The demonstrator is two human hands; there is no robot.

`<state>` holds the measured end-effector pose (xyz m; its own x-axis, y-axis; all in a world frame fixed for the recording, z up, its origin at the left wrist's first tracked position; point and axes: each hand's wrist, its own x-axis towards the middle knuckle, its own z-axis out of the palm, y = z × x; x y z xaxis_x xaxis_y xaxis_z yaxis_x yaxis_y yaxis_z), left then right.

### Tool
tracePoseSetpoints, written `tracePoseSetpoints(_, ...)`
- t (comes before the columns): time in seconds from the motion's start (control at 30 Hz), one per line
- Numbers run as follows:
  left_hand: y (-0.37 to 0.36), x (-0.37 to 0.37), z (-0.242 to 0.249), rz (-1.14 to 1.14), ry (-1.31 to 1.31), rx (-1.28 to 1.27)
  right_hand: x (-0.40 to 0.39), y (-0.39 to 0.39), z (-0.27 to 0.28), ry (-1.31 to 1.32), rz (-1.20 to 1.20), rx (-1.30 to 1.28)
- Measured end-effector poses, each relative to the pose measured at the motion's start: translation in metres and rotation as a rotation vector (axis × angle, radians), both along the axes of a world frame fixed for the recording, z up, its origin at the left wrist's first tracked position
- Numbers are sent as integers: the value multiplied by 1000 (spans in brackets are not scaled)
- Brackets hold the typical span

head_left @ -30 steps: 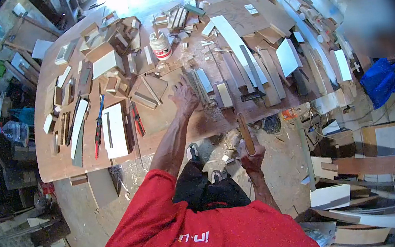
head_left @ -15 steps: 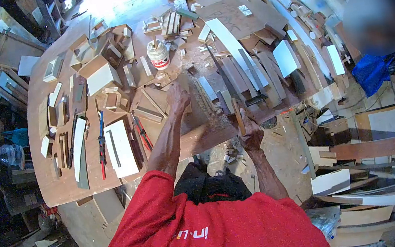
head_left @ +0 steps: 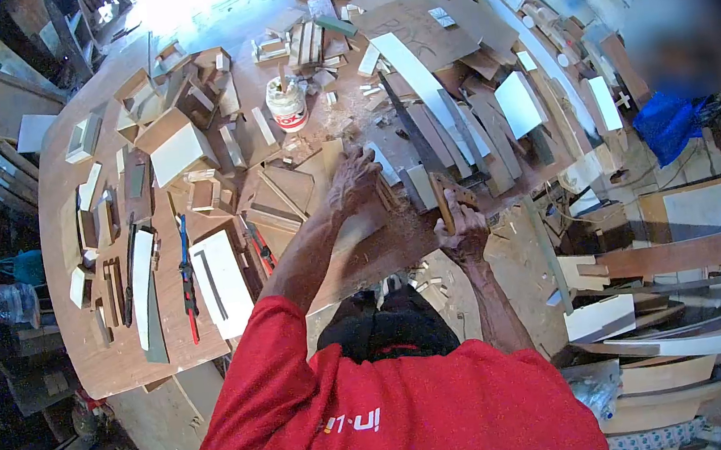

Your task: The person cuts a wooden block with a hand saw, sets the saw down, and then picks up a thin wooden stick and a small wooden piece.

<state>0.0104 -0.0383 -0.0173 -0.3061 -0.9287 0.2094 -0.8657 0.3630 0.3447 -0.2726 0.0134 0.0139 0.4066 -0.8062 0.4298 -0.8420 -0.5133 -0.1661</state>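
My left hand (head_left: 353, 183) lies over the near part of the table, fingers stretched out beside and partly over a light wooden strip (head_left: 332, 155). What lies under the palm is hidden. My right hand (head_left: 467, 232), at the table's front edge, is closed around a brown wooden piece (head_left: 441, 201), which is tilted and partly covered by the fingers. Between the hands are sawdust and small wood scraps. A white tub (head_left: 287, 108) with red lettering and a stick in it stands beyond my left hand.
The brown table (head_left: 115, 354) carries wooden boxes (head_left: 181, 153), red-and-black clamps (head_left: 188, 278), a white board (head_left: 224, 282) and long white strips (head_left: 420, 83). Another person in blue (head_left: 671, 131) is at the right. Stacked boards (head_left: 675, 254) fill the right side.
My left hand has moved right, its fingers now stretched out rather than gripping the wooden strip. My right hand has shifted slightly right with the wooden piece, which is turned differently. The view has shifted slightly.
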Motion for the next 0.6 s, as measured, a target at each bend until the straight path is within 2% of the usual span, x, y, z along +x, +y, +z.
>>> tracePoseSetpoints(0.07, -12, 0, -7, -36, 2, 51, 0, 0, 5, 48, 12, 76)
tracePoseSetpoints(0.1, -17, -2, -7, -74, -112, 8, 0, -1, 2, 44, 12, 78)
tracePoseSetpoints(0.13, -20, -3, -8, -112, -226, -35, 0, -3, -1, -10, 23, 61)
tracePoseSetpoints(0.27, -26, 0, -3, -176, -307, -101, 1, -3, -2, -121, 82, 61)
tracePoseSetpoints(0.33, -27, 2, -2, -258, -378, 16, 2, -6, -5, -117, 76, 76)
tracePoseSetpoints(0.37, -26, 6, -8, -265, -318, -115, 1, -9, -9, -126, 86, 58)
tracePoseSetpoints(0.4, -26, 9, -10, -264, -327, -116, 3, -13, -8, -135, 93, 40)
tracePoseSetpoints(0.47, -28, 10, -16, -352, -154, -149, 3, -19, -7, -142, 107, 25)
tracePoseSetpoints(0.53, -22, 5, -1, -352, -178, -204, 3, -26, -6, -159, 113, 28)
tracePoseSetpoints(0.6, -19, 0, 9, -316, -233, -135, 4, -36, -3, -145, 132, 13)
